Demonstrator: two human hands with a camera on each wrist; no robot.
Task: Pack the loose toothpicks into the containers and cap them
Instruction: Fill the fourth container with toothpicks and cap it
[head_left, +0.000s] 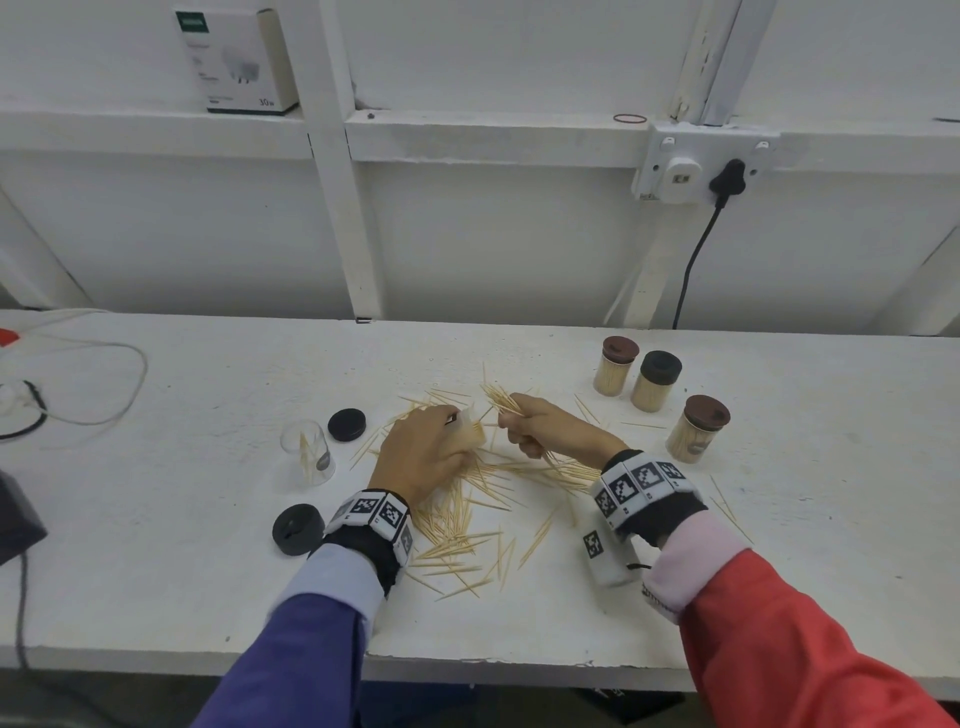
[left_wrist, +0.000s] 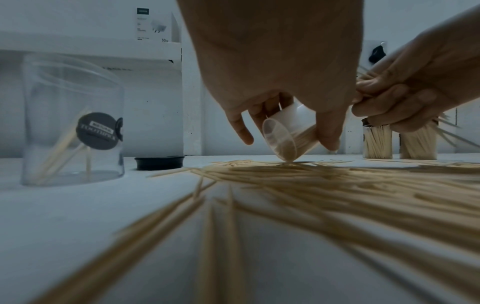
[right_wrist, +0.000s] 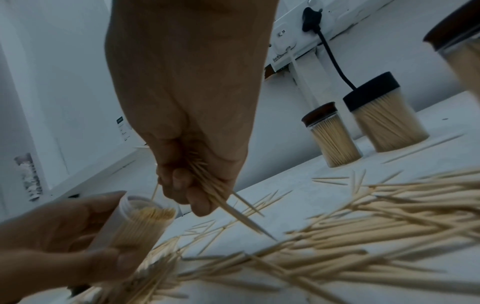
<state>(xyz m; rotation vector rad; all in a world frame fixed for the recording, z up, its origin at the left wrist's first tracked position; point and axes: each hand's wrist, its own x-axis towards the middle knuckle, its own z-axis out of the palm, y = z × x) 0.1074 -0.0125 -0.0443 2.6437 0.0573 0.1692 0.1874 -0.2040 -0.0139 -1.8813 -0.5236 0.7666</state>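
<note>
- The left hand (head_left: 421, 449) grips a clear container (left_wrist: 288, 131) between thumb and fingers and holds it tilted. Its open mouth faces the right hand; its base is lowest, just above the scattered toothpicks (head_left: 467, 514) on the bench (head_left: 779, 571).
- The right hand (head_left: 550, 423) is closed around a bundle of toothpicks (right_wrist: 215, 189). The sticks lie roughly parallel in the fist, with tips projecting past both sides of the hand.
- Key relation: the container mouth (right_wrist: 148, 200) lies just beside the right hand, on its left-hand side. The right wrist view shows the mouth near the fingers (right_wrist: 182, 181), already well filled with sticks. One stick appears to reach from the fingers to the rim.
- Judgement: the bundle's long axis is not yet in line with the container's axis. The next move likely calls for turning the bundle until its tips point into the mouth, then sliding it in lengthwise.
- Risk, as a judgement: the container is nearly full, so sticks at an angle may catch on the rim and fall back to the bench.
- Remaining work: a second open container (head_left: 307, 452) stands left of the hands holding only a few sticks. Two black caps (head_left: 346, 424) (head_left: 297, 529) lie near it.
- Three filled, capped containers (head_left: 655, 380) stand on the bench to the right, well apart from the hands.
</note>
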